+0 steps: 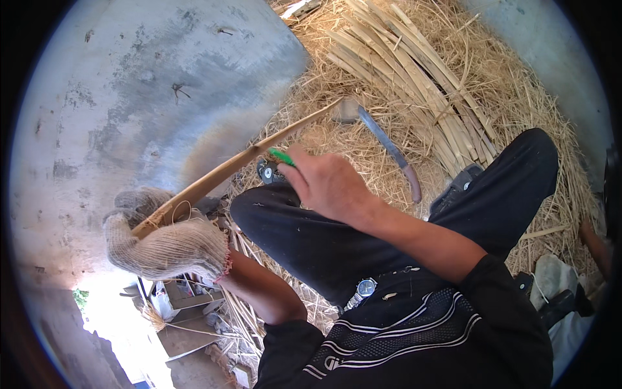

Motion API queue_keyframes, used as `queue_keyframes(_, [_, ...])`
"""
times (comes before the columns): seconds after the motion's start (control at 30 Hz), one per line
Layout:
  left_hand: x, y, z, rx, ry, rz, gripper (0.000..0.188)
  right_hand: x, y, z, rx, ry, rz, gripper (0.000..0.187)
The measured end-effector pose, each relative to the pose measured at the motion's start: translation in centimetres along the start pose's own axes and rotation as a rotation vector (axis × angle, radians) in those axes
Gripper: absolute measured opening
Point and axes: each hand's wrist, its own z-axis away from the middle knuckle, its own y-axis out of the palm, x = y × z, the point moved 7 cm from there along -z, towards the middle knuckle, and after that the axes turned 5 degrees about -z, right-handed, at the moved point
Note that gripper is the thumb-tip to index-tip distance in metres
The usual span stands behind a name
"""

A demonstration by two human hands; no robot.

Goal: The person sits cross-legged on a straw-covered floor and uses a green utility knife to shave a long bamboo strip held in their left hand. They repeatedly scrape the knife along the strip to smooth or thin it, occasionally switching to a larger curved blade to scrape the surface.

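Observation:
My left hand, in a grey-white knitted glove with a frayed cuff, is closed around the near end of a long split bamboo strip. The strip slants up and away to the right, its far tip close to a small greyish block among the straw. My bare right hand is closed on a bright green handle that meets the strip about midway. The fingers and the strip hide the rest of that tool. A thin curled shaving sits on the strip beside the glove.
Beyond my feet, a long blade with a brown handle lies on loose straw. A bundle of split strips rests behind it. My bent legs flank the middle. A stained wall stands at left. A wristwatch is at my waist.

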Motion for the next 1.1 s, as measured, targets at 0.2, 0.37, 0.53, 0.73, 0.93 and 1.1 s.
queue_keyframes(0.2, [0.7, 1.9, -0.9, 0.067, 0.289, -0.173, 0.030, -11.0, 0.4, -3.4, -0.243, 0.127, 0.262, 0.030])
queue_keyframes(0.37, [-0.6, 1.3, -0.6, 0.004, 0.109, -0.324, 0.035, -0.4, -0.1, -1.8, -0.024, -0.053, -0.061, 0.030])
queue_keyframes(0.53, [-0.9, 2.5, -1.9, -0.005, 0.414, -0.318, 0.031, -7.6, 1.0, -4.2, -0.165, 0.069, 0.137, 0.028])
queue_keyframes(0.73, [2.6, 2.4, -2.6, -0.056, -0.333, 0.356, 0.035, 0.3, 1.8, -3.7, 0.027, -0.070, 0.071, 0.029])
queue_keyframes(0.93, [-0.7, 3.2, -1.9, -0.017, -0.077, 0.002, 0.032, -11.9, 3.4, -6.6, -0.072, 0.067, 0.433, 0.031])
queue_keyframes(1.1, [2.6, 1.9, -2.5, -0.093, -0.124, 0.025, 0.028, -1.6, 2.0, -5.5, -0.025, -0.135, 0.203, 0.031])
